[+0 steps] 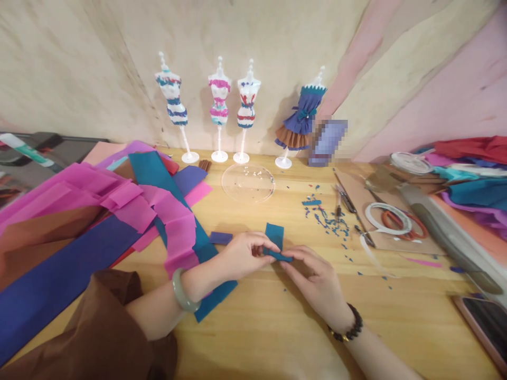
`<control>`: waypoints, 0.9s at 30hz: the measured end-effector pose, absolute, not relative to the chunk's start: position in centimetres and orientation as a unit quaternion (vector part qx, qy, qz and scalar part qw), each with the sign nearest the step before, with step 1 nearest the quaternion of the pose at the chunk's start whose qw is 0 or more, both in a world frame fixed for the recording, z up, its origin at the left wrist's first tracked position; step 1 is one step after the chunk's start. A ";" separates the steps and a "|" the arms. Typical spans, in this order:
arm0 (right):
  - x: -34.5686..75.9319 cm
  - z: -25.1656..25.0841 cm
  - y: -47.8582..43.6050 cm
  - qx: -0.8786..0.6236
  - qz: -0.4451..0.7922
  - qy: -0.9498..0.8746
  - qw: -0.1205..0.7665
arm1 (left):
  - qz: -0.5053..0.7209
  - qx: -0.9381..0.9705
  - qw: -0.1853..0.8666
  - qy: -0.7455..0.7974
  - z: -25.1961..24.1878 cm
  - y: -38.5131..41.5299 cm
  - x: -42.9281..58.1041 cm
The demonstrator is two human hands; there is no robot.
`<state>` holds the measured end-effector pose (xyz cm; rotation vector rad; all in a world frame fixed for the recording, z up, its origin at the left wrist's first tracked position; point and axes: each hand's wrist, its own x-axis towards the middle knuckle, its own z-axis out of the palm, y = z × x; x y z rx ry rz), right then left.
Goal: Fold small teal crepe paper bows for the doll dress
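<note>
Between my two hands is a small folded strip of teal crepe paper (279, 256), held just above the wooden table. My left hand (250, 252) pinches its left end between thumb and fingertips. At its right end, the thumb and forefinger of my right hand (312, 269) are closed on it. Just beyond my fingers is a flat teal paper piece (274, 235); whether it joins the folded strip I cannot tell. A small folded purple piece (221, 238) lies left of my left hand.
Crepe paper sheets (130, 200) spread over the left side. Small dress forms (219, 105) stand along the wall, one wearing a paper dress (303, 113). A clear round dish (248, 183) holds beads. Teal scraps (332, 221), a cardboard sheet (428, 245) and a phone (485, 322) lie right.
</note>
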<state>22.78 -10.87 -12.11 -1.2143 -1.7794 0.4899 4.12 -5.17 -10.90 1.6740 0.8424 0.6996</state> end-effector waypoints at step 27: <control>23.0 -12.1 -10.9 -0.525 0.237 -0.685 0.445 | 0.302 0.727 0.501 0.360 -11.2 -4.9 4.1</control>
